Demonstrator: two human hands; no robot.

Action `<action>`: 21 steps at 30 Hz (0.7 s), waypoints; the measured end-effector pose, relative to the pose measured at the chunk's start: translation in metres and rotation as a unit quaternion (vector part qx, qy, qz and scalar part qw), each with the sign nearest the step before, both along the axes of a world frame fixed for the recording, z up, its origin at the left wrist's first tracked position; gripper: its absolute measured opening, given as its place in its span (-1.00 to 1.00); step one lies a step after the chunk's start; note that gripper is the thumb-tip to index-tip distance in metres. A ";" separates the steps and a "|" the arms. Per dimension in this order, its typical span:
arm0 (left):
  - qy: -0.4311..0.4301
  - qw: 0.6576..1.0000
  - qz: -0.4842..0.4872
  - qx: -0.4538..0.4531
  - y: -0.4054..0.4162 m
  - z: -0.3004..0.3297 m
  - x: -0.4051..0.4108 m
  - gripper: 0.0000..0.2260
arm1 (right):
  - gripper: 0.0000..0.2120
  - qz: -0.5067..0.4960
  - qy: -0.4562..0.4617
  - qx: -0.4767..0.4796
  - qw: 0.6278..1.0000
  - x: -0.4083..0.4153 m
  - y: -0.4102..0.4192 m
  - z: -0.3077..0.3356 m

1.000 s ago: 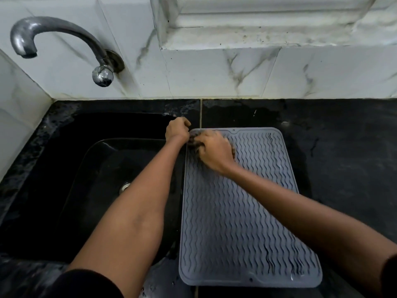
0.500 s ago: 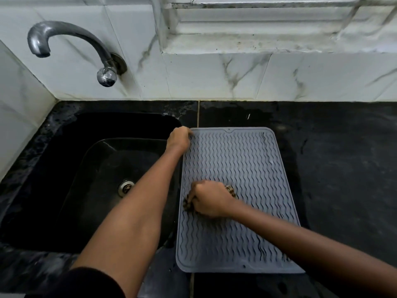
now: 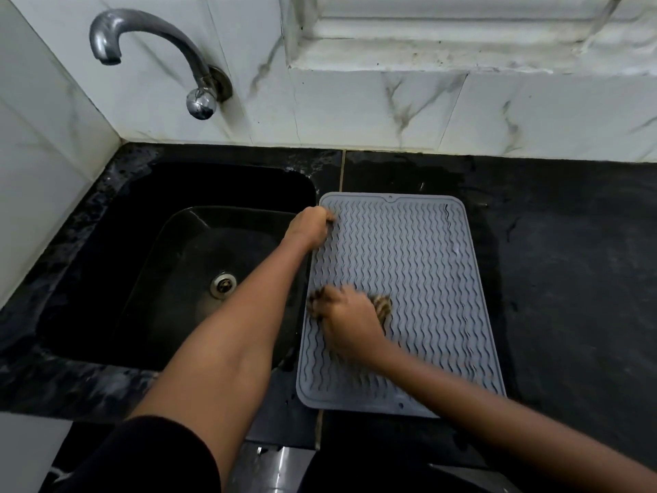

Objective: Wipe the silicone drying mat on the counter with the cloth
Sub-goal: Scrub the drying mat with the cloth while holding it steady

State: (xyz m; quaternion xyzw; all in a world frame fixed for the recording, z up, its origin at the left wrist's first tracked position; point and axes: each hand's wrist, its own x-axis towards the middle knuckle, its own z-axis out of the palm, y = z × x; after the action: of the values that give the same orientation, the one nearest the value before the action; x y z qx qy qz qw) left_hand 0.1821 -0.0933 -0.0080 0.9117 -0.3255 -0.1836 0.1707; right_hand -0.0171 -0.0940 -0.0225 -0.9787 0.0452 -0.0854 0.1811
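Note:
A grey silicone drying mat [image 3: 419,265] with wavy ridges lies on the black counter, right of the sink. My left hand [image 3: 309,227] grips the mat's far left edge, fingers curled over the rim. My right hand [image 3: 346,322] presses a dark, patterned cloth [image 3: 383,304] onto the mat's left middle. The cloth is mostly hidden under the hand; bits of it show on both sides of the hand. The hand is blurred by motion.
A black sink [image 3: 170,265] with a metal drain [image 3: 223,284] sits left of the mat. A curved metal tap [image 3: 149,37] juts from the marble wall above it. Black counter [image 3: 569,279], partly wet, extends to the right. A window ledge [image 3: 462,62] runs along the back wall.
My right hand has swept the cloth from the mat's far left corner toward me to the left middle. The left hand has stayed on the far left edge.

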 end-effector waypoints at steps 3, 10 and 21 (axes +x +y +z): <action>-0.008 1.000 -0.011 0.013 -0.001 -0.001 -0.003 -0.67 | -0.77 0.061 0.044 0.032 0.997 -0.033 0.018 0.002; -0.007 0.998 -0.044 0.032 0.003 -0.005 -0.017 -0.56 | -0.60 -0.075 0.028 0.060 0.995 0.018 -0.022 0.013; 0.011 0.989 -0.076 0.126 0.000 0.000 -0.036 -0.38 | -0.82 0.097 0.053 0.016 0.994 -0.079 0.031 0.001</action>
State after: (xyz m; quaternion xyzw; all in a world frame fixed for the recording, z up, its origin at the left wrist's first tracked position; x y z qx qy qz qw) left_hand 0.1456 -0.0934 -0.0078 0.8965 -0.3663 -0.2454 0.0440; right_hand -0.0958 -0.0628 -0.0214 -0.9786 -0.0394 -0.0148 0.2014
